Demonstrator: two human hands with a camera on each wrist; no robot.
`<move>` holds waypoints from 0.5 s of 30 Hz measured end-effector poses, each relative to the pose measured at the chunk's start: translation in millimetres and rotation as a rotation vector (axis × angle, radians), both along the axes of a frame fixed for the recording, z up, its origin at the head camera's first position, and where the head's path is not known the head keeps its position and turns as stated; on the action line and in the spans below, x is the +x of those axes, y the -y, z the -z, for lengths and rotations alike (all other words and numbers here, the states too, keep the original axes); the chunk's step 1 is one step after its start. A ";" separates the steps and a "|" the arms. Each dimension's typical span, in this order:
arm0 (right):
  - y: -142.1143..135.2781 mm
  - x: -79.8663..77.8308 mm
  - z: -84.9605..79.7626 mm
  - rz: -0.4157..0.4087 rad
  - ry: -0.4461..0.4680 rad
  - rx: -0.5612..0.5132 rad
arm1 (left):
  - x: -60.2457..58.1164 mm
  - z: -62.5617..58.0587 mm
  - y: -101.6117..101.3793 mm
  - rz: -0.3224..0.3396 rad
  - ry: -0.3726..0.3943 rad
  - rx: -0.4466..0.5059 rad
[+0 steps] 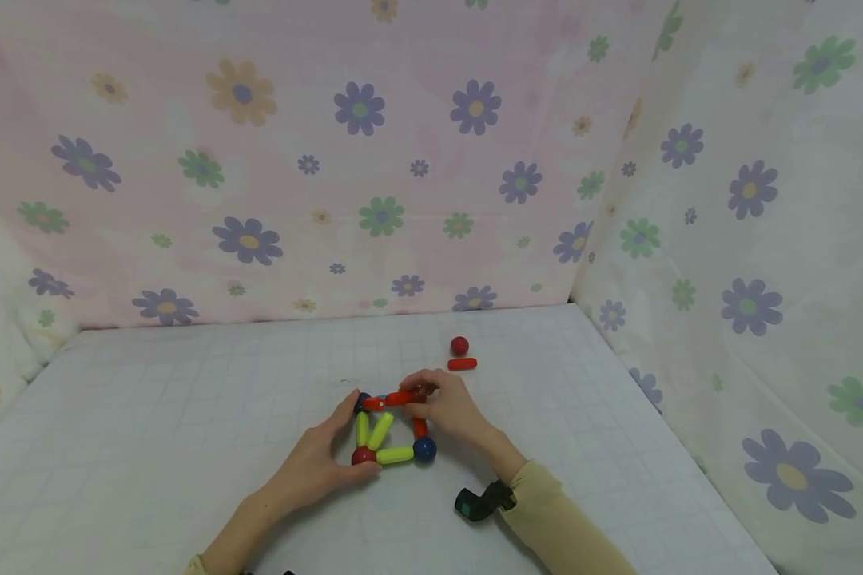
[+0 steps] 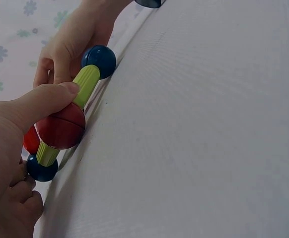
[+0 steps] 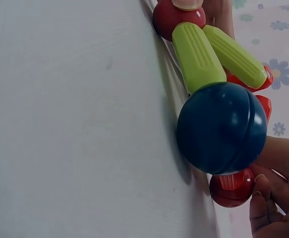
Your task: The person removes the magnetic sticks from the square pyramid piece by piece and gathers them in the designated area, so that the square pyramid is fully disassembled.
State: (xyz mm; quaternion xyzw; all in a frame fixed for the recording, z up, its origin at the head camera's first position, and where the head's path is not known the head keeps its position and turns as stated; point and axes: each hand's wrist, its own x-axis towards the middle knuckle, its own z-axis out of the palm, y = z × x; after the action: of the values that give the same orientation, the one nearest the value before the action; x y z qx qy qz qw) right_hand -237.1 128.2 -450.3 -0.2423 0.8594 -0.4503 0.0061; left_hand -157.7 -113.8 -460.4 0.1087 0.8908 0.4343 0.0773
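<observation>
A toy frame of rods and balls rests on the table between both hands. My left hand (image 1: 320, 467) holds its left side, thumb at the near red ball (image 1: 363, 457) and fingers by the far blue ball (image 1: 362, 402). Yellow-green rods (image 1: 395, 455) run from that red ball to the two blue balls; another (image 1: 380, 431) slants upward. My right hand (image 1: 449, 406) pinches a red rod (image 1: 401, 398) at the far right corner, where a red ball (image 3: 232, 190) sits by its fingers. Another red rod (image 1: 420, 428) joins this corner to the near blue ball (image 3: 223, 128).
Beyond the right hand lie a loose red ball (image 1: 459, 346) and a loose red rod (image 1: 463, 364). A black strapped device (image 1: 477, 505) sits on the right wrist. Flower-patterned cloth walls (image 1: 381, 160) stand behind and beside the white table (image 1: 187, 415).
</observation>
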 end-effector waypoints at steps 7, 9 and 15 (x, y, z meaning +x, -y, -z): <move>-1.7 -2.8 2.8 0.018 0.046 -0.016 | -0.7 -0.1 -0.5 0.006 -0.005 -0.006; -2.0 -3.2 2.9 0.019 0.054 -0.022 | -0.6 -0.5 -0.6 0.008 -0.003 -0.001; -1.9 -1.8 0.8 0.025 0.096 -0.056 | -0.1 -1.6 -1.2 0.003 -0.002 -0.001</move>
State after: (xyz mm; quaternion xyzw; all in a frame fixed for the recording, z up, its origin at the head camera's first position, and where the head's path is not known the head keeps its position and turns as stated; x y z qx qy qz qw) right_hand -238.9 130.2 -451.1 -0.2096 0.8482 -0.4851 0.0347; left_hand -157.8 -112.6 -458.8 0.1104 0.8910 0.4336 0.0773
